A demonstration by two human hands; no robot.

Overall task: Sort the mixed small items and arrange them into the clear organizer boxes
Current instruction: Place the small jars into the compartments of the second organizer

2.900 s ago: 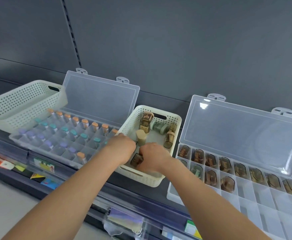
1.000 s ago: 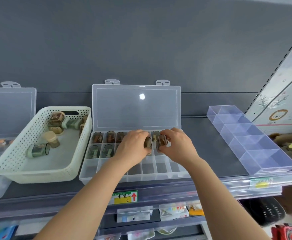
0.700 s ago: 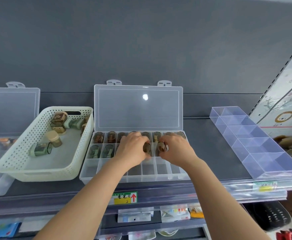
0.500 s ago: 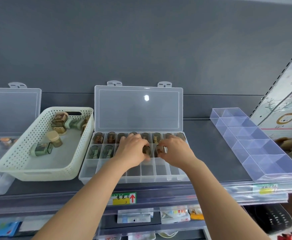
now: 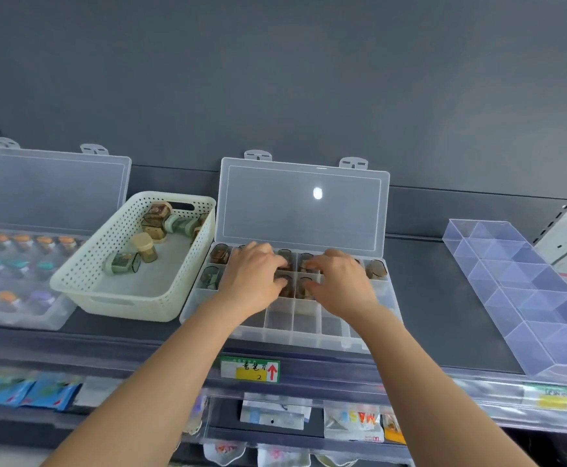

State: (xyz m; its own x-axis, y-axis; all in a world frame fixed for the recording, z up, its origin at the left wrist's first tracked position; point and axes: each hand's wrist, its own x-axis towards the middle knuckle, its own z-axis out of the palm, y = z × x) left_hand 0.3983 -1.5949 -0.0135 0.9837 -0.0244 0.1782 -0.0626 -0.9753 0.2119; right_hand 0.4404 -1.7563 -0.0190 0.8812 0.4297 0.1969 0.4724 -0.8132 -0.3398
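The front row of the box (image 5: 292,335) is empty, and both hands are over the middle row behind it. The left hand (image 5: 251,278) and the right hand (image 5: 339,284) are side by side with the fingers bent down. The tips meet two brown jars (image 5: 287,287) that sit in neighbouring cells of this row. The picture is blurred here, so I cannot tell if the fingers pinch the jars or only touch them from above. The jars seem to be low between the walls.

I judge such a jar to be light and stiff, with smooth and a little slippery sides, and maybe fragile if it is glass. The cells are narrow, so the good hold is at the top, with thumb and forefinger on two opposite sides, lowering it straight. Further back, the far row holds more jars, and the lid (image 5: 302,203) stands open. More pieces lie in the basket (image 5: 113,301) at the left, just beside the box.
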